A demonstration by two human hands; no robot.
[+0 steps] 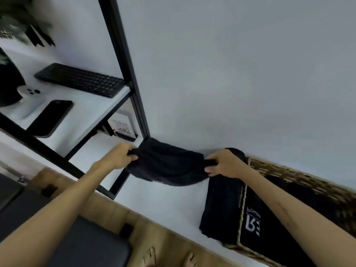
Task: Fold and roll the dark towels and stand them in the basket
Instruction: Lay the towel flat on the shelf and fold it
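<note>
Here the dark towel (pixel 167 166) sags lengthwise between gripping left hand (pixel 120 155) and right hand (pixel 223 162).

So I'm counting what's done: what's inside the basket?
The basket holds dark fabric with white lettering. A dark cloth hangs over its near edge. The right arm covers the rest, so no rolled towels can be counted.

White wall (pixel 231 64), black-framed shelf (pixel 123 54), wooden floor (pixel 154 228)

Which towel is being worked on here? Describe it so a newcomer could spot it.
Start at the woven basket on the right. Left of it, a dark towel sags in the air, stretched between the left hand and right hand. The other towel hangs down beside the basket, unheld.
</note>
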